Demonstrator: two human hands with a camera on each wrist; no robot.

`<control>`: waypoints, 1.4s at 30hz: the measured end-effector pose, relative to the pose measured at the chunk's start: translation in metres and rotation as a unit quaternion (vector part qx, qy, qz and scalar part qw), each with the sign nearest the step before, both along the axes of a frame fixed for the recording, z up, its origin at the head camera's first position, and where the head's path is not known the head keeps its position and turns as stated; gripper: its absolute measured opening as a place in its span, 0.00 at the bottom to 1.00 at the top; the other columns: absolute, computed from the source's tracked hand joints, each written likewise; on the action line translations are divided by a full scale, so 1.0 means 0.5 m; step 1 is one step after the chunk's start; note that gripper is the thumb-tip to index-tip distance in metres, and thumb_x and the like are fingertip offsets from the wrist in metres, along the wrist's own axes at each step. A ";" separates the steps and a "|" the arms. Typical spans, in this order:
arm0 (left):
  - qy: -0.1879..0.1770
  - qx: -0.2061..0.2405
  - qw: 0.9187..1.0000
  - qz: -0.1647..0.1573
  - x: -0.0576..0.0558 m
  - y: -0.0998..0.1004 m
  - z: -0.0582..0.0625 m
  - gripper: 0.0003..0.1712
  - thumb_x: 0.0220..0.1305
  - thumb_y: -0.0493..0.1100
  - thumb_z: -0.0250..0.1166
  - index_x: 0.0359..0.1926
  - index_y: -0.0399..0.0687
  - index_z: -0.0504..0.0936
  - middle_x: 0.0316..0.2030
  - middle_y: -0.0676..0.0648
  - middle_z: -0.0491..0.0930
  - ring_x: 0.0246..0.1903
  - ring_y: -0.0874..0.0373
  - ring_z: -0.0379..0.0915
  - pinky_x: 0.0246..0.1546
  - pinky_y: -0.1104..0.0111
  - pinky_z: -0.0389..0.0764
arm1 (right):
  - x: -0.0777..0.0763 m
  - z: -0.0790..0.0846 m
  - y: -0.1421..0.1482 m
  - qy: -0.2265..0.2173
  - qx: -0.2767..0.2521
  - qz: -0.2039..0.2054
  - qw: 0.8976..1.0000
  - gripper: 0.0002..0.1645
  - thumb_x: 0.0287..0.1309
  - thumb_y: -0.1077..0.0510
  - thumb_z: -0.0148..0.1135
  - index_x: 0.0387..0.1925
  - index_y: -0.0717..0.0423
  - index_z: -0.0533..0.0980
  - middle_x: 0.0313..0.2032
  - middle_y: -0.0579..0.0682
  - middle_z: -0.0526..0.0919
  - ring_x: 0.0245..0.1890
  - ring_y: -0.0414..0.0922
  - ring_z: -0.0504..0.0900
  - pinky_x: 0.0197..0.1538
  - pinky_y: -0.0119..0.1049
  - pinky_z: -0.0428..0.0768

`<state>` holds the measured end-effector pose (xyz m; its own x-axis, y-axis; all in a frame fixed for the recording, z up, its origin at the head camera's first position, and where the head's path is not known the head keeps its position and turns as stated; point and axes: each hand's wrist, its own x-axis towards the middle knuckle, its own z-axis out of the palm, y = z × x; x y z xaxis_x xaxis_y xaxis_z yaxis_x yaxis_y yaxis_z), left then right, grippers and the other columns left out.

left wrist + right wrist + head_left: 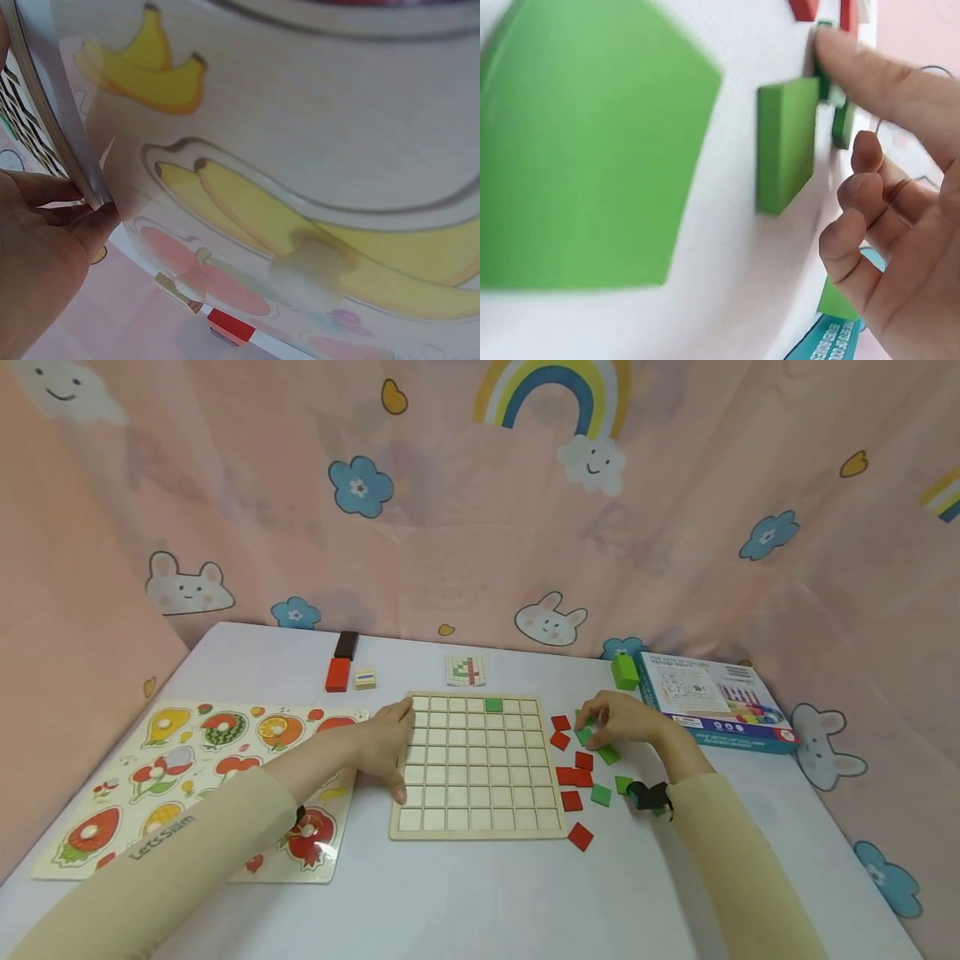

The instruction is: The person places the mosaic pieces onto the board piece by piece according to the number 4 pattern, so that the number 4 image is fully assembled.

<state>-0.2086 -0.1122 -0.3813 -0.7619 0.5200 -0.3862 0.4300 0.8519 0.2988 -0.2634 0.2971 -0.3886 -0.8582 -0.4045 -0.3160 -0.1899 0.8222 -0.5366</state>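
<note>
At the center of a white tabletop point(480, 902), a flat wooden grid board point(477, 775) looks longest from nine to three; a left hand point(381, 750), fingers spread, touches its nine-o'clock edge. Toward two, a right hand point(621, 720) curls over a smooth green tile point(584, 737), its grip unclear, near square red tiles point(584, 761).

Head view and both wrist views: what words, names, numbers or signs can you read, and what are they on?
"Letsslim", or nearly so: on the left sleeve; its middle letters are a bit unclear.
"FIVE SETS OF": top line on the box; the rest of that line is too blurred.
Other print on the box, including white letters on its teal side in the right wrist view: too small or blurred to read.
Numbers: none I can read.
</note>
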 end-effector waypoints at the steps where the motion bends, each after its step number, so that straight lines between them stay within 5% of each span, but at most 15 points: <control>1: 0.000 0.001 1.000 -0.001 -0.001 0.000 0.000 0.81 0.35 0.63 0.81 0.74 0.23 0.43 0.77 0.27 0.33 0.77 0.30 0.35 0.77 0.45 0.51 | 0.000 0.001 -0.002 0.004 0.000 -0.002 1.000 0.11 0.48 0.57 0.75 0.36 0.49 0.84 0.46 0.54 0.78 0.47 0.51 0.72 0.46 0.40 0.75; 7: 0.002 0.003 1.000 -0.001 -0.003 0.000 0.000 0.81 0.34 0.63 0.81 0.74 0.22 0.43 0.76 0.26 0.33 0.77 0.29 0.36 0.77 0.44 0.51 | 0.000 0.017 -0.014 0.016 0.004 -0.015 1.000 0.08 0.52 0.58 0.72 0.31 0.54 0.79 0.35 0.51 0.80 0.38 0.47 0.74 0.40 0.35 0.73; 13: 0.001 0.002 1.000 0.002 -0.003 0.000 -0.002 0.81 0.34 0.63 0.82 0.74 0.22 0.43 0.77 0.26 0.34 0.77 0.30 0.36 0.77 0.45 0.51 | -0.006 0.021 -0.038 0.022 -0.076 -0.028 0.997 0.10 0.56 0.59 0.70 0.36 0.60 0.79 0.31 0.53 0.82 0.30 0.45 0.76 0.37 0.34 0.77; 19: -0.001 -0.002 1.000 0.005 -0.002 -0.002 -0.003 0.81 0.34 0.63 0.81 0.75 0.24 0.42 0.77 0.28 0.32 0.77 0.31 0.35 0.78 0.46 0.51 | -0.010 0.018 -0.109 0.084 -0.113 -0.052 0.989 0.13 0.56 0.58 0.71 0.41 0.60 0.81 0.31 0.53 0.81 0.24 0.44 0.77 0.27 0.33 0.79; 25: -0.002 -0.001 1.000 0.002 -0.005 -0.002 -0.005 0.82 0.33 0.63 0.81 0.75 0.24 0.41 0.77 0.27 0.32 0.77 0.31 0.34 0.78 0.46 0.51 | -0.017 0.011 -0.186 0.116 -0.120 -0.045 0.985 0.10 0.57 0.57 0.71 0.41 0.56 0.84 0.34 0.54 0.84 0.29 0.48 0.82 0.31 0.36 0.83; 35: 0.006 -0.004 1.000 0.002 -0.007 0.000 -0.002 0.82 0.34 0.63 0.82 0.74 0.23 0.42 0.77 0.27 0.34 0.77 0.31 0.36 0.77 0.46 0.53 | -0.017 0.006 -0.279 0.105 -0.107 0.007 0.989 0.11 0.60 0.59 0.67 0.45 0.51 0.86 0.44 0.50 0.89 0.39 0.46 0.82 0.39 0.31 0.80; 42: 0.004 -0.002 1.000 0.000 -0.005 -0.001 -0.001 0.81 0.34 0.63 0.82 0.74 0.23 0.43 0.77 0.27 0.34 0.77 0.31 0.37 0.77 0.46 0.53 | -0.019 0.000 -0.311 0.107 -0.088 0.034 0.990 0.13 0.58 0.60 0.69 0.46 0.54 0.84 0.39 0.51 0.87 0.35 0.44 0.82 0.37 0.30 0.81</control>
